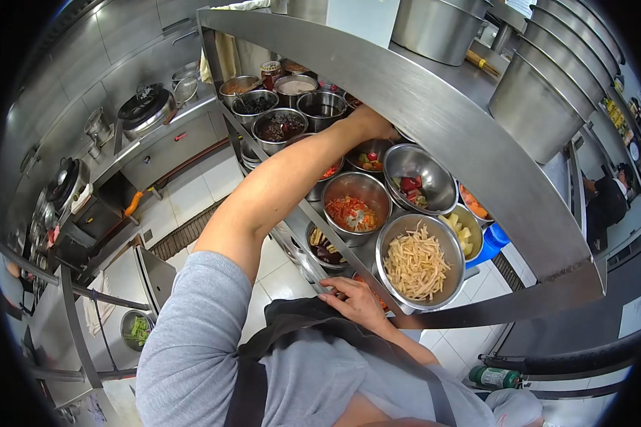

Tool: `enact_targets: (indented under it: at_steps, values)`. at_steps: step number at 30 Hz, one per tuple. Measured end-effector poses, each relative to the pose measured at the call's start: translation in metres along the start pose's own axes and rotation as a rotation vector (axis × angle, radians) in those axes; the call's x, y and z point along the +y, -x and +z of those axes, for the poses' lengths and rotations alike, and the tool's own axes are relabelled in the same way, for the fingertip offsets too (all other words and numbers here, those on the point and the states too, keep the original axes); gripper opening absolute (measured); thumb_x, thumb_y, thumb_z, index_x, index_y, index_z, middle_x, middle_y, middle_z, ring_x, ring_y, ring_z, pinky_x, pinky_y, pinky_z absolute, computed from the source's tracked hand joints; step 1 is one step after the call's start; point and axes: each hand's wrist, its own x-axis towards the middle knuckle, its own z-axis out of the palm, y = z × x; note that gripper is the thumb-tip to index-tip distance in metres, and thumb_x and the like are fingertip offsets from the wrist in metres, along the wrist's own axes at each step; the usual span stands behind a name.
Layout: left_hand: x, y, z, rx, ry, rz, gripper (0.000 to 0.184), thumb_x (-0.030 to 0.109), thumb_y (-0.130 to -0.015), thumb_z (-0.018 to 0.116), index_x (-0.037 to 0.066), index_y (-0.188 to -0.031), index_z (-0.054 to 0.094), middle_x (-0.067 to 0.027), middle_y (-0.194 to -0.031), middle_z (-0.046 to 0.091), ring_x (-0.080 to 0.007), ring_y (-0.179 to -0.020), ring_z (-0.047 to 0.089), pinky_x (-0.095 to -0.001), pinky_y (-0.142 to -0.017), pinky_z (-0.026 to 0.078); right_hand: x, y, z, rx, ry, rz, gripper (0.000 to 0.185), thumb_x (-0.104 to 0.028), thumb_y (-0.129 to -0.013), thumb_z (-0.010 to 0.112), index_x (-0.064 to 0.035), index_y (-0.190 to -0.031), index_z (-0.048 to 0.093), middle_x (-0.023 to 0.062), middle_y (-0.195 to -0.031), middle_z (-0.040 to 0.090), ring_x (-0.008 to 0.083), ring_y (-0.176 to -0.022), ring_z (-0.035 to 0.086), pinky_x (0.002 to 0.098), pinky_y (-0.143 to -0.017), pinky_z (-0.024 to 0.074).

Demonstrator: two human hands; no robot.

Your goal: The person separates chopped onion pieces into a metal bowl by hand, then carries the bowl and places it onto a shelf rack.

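My left hand reaches in among the metal bowls under the steel overhead shelf; its fingers are hidden there. Nearest to it is a bowl of mixed cut vegetables. My right hand lies at the front of the lower rack by my apron, fingers apart and holding nothing. Just above and right of it stands a bowl of pale shredded strips. Behind that are a bowl of chopped red pieces and a steel bowl with red and green pieces.
Stacked steel pots stand at the upper right. Dark-filled bowls sit at the back. A stove pot and an orange-handled tool are on the left. Another person is at the far right.
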Motion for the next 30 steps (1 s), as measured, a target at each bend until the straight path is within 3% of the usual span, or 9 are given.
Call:
enact_targets:
  at_steps: [4, 6, 10, 12, 16, 21, 25, 27, 30]
  values:
    - [0.026, -0.012, -0.007, -0.028, -0.002, -0.085, 0.034, 0.028, -0.081, 0.071, 0.008, -0.108, 0.070, -0.0165, -0.110, 0.069, -0.0338, -0.107, 0.063, -0.0442, -0.095, 0.047, 0.001, -0.001, 0.001, 0.006, 0.000, -0.025, 0.029, -0.018, -0.091, 0.070, 0.0000, -0.113, 0.067, 0.0151, -0.100, 0.070, 0.0217, -0.072, 0.071, 0.0308, -0.064, 0.0564]
    - [0.015, -0.015, 0.000, -0.030, 0.304, -0.129, 0.037, 0.032, -0.082, 0.070, 0.008, -0.109, 0.069, -0.0168, -0.112, 0.068, -0.0339, -0.109, 0.063, -0.0444, -0.096, 0.047, -0.002, -0.003, -0.001, -0.009, 0.011, -0.003, 0.029, -0.018, -0.091, 0.070, 0.0001, -0.113, 0.067, 0.0152, -0.100, 0.070, 0.0217, -0.073, 0.071, 0.0307, -0.064, 0.0564]
    - [0.008, -0.002, -0.001, -0.144, 0.092, -0.114, 0.036, 0.033, -0.084, 0.069, 0.008, -0.110, 0.069, -0.0163, -0.113, 0.068, -0.0335, -0.109, 0.063, -0.0447, -0.096, 0.047, -0.008, -0.004, -0.002, -0.038, 0.014, 0.018, 0.029, -0.018, -0.091, 0.071, 0.0001, -0.112, 0.068, 0.0151, -0.098, 0.070, 0.0217, -0.073, 0.071, 0.0303, -0.063, 0.0562]
    - [-0.004, 0.003, 0.010, 0.275, -0.149, 0.096, 0.031, 0.031, -0.086, 0.067, 0.008, -0.107, 0.070, -0.0158, -0.110, 0.069, -0.0328, -0.105, 0.064, -0.0441, -0.093, 0.049, -0.007, -0.003, -0.001, -0.032, 0.018, 0.011, 0.029, -0.018, -0.090, 0.071, 0.0001, -0.112, 0.068, 0.0150, -0.098, 0.070, 0.0218, -0.072, 0.071, 0.0303, -0.063, 0.0562]
    - [0.045, -0.023, -0.066, -0.123, -0.239, -0.222, 0.031, 0.029, -0.085, 0.068, 0.007, -0.108, 0.070, -0.0168, -0.109, 0.070, -0.0327, -0.105, 0.064, -0.0433, -0.094, 0.049, 0.002, 0.003, 0.001, 0.013, 0.000, -0.029, 0.029, -0.019, -0.090, 0.071, 0.0003, -0.112, 0.068, 0.0153, -0.097, 0.070, 0.0220, -0.071, 0.070, 0.0306, -0.062, 0.0557]
    - [0.089, -0.008, -0.127, -0.359, -0.355, -0.379, 0.033, 0.027, -0.084, 0.070, 0.006, -0.109, 0.070, -0.0181, -0.108, 0.070, -0.0327, -0.106, 0.065, -0.0422, -0.095, 0.049, -0.001, 0.005, 0.002, -0.021, 0.000, -0.005, 0.030, -0.020, -0.091, 0.070, 0.0011, -0.112, 0.067, 0.0156, -0.096, 0.070, 0.0226, -0.072, 0.070, 0.0314, -0.063, 0.0551]
    - [0.044, 0.030, -0.131, -0.218, -0.499, -0.113, 0.031, 0.023, -0.083, 0.070, 0.004, -0.106, 0.071, -0.0179, -0.102, 0.071, -0.0329, -0.097, 0.068, -0.0402, -0.088, 0.053, 0.002, 0.009, 0.001, -0.124, 0.023, 0.099, 0.031, -0.019, -0.091, 0.071, 0.0013, -0.115, 0.067, 0.0137, -0.105, 0.070, 0.0195, -0.082, 0.071, 0.0297, -0.068, 0.0565]
    - [0.057, 0.049, -0.156, -0.238, -0.268, -0.149, 0.038, 0.022, -0.082, 0.072, 0.001, -0.113, 0.069, -0.0194, -0.103, 0.071, -0.0342, -0.096, 0.069, -0.0386, -0.088, 0.054, 0.004, 0.011, 0.002, -0.113, 0.001, 0.107, 0.032, -0.020, -0.091, 0.071, 0.0012, -0.115, 0.067, 0.0138, -0.105, 0.070, 0.0194, -0.083, 0.071, 0.0300, -0.068, 0.0564]
    - [0.125, 0.087, -0.212, -0.385, 0.167, -0.439, 0.048, 0.030, -0.085, 0.073, 0.001, -0.121, 0.064, -0.0145, -0.108, 0.071, -0.0236, -0.095, 0.068, -0.0359, -0.086, 0.054, 0.011, 0.017, 0.003, -0.089, -0.033, 0.123, 0.033, -0.021, -0.091, 0.071, 0.0012, -0.115, 0.068, 0.0138, -0.105, 0.070, 0.0190, -0.084, 0.071, 0.0303, -0.070, 0.0563]
